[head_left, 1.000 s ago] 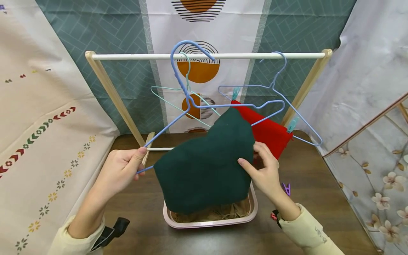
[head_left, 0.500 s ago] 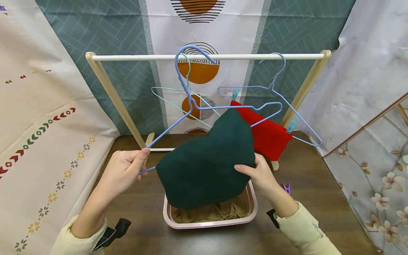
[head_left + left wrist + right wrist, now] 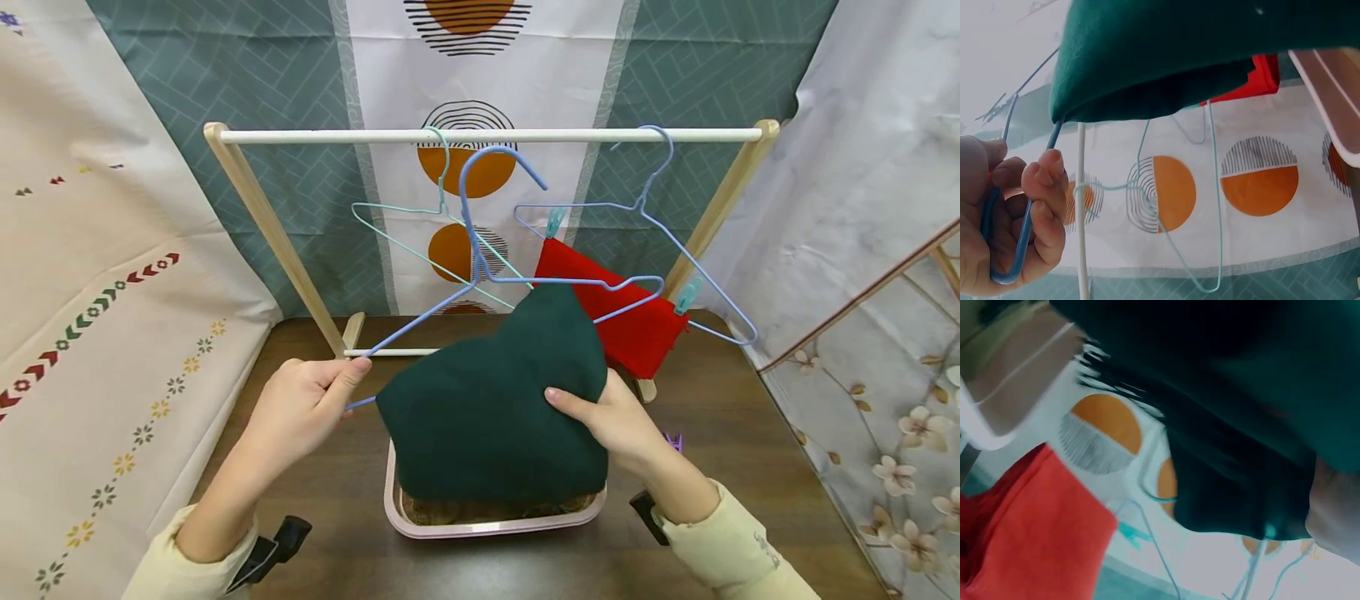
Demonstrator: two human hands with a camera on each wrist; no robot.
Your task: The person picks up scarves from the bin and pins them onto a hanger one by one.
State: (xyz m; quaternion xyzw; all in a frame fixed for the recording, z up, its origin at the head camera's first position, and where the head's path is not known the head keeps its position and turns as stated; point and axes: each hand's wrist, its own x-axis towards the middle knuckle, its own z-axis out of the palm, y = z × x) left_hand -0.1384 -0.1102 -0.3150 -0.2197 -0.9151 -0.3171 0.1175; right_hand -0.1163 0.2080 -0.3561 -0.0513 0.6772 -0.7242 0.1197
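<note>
In the head view, my left hand (image 3: 307, 408) grips the left end of a blue clothes hanger (image 3: 420, 319), its thumb on top. The left wrist view shows my curled fingers (image 3: 1045, 212) around the hanger's wire loop. A dark green scarf (image 3: 487, 417) is draped over the hanger's lower bar, and a dark fringe (image 3: 1107, 369) shows on it in the right wrist view. My right hand (image 3: 622, 421) holds the scarf's right side, thumb in front and the other fingers hidden behind it. The hanger's hook (image 3: 487, 154) is free, in front of the rack.
A rack with a white rail (image 3: 337, 136) stands behind. On it hang a mint hanger (image 3: 397, 208) and a blue hanger (image 3: 720, 287) with a red cloth (image 3: 641, 329) held by teal clips (image 3: 687, 296). Below the scarf is a pink basket (image 3: 495, 528); a purple clothespin (image 3: 675, 442) lies at right.
The held hanger and scarf have moved right and down, so the hook has dropped below the rail. Both hands moved with them; my right hand went from loosely touching the scarf's edge to gripping it.
</note>
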